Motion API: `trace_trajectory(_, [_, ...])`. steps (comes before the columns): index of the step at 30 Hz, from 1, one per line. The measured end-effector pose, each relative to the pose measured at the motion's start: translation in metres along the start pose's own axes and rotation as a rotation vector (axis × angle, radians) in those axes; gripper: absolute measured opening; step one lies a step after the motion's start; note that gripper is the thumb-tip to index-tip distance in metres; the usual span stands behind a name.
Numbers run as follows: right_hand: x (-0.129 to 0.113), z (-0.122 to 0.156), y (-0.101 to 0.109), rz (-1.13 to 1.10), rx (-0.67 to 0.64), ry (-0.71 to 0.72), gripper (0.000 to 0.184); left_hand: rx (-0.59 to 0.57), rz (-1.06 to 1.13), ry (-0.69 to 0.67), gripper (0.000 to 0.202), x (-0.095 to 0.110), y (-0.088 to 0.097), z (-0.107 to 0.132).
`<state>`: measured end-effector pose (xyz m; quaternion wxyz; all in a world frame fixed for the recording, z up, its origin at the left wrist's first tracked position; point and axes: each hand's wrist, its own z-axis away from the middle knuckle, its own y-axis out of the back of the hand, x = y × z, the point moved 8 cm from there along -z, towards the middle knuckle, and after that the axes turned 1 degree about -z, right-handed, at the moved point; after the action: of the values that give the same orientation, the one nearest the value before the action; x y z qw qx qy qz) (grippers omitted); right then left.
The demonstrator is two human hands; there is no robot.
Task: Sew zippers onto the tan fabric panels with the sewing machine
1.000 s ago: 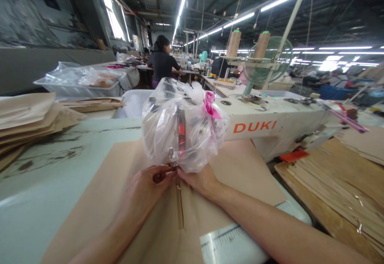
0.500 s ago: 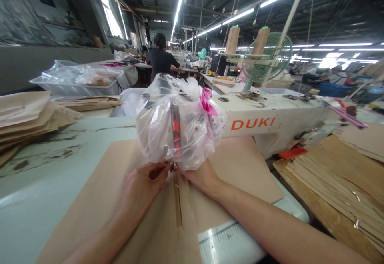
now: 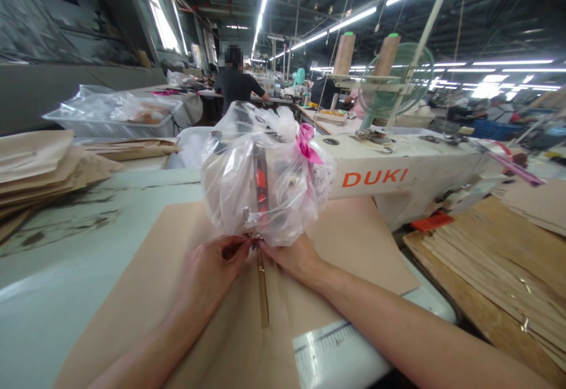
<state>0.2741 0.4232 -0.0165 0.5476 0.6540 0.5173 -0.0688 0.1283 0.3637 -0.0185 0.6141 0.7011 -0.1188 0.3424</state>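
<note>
1 gold strip (image 3: 264,297) | lengthwise toward sewing machine (image 3: 375,165) | far tip unclear

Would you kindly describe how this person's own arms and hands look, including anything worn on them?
Both the left forearm and right forearm are bare as far as they show, with no sleeve or watch in view. The left hand and right hand are ungloved; rings cannot be ruled out.

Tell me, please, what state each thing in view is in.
Left hand: fingers bent, hold unclear
Right hand: partly hidden, hold unclear
Fabric: spread out, slightly puckered
Strip: straight
Machine: near end bagged
Bag: gathered, see-through
Ribbon: tied
Spools: upright
Fan: turning or not, cannot tell
Lights: lit
</note>
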Motion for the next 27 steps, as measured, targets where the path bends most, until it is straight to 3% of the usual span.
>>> trace_trajectory(15, [-0.001,0.000,-0.008,0.163,-0.027,0.006,0.019,-0.022,-0.007,-0.037,0.037,0.003,0.000,0.001])
trace_trajectory(23, [0.004,0.000,0.008,0.001,0.007,-0.068,0.009,0.056,-0.017,-0.134,0.027,0.001,0.002,0.002])
trace_trajectory(25, [0.008,-0.001,0.006,-0.097,-0.051,-0.117,0.004,0.058,0.002,-0.216,0.026,0.005,0.001,0.005])
trace_trajectory(27, [0.016,0.001,-0.003,-0.263,-0.192,-0.258,0.016,0.099,0.023,-0.353,0.027,0.011,0.003,0.012])
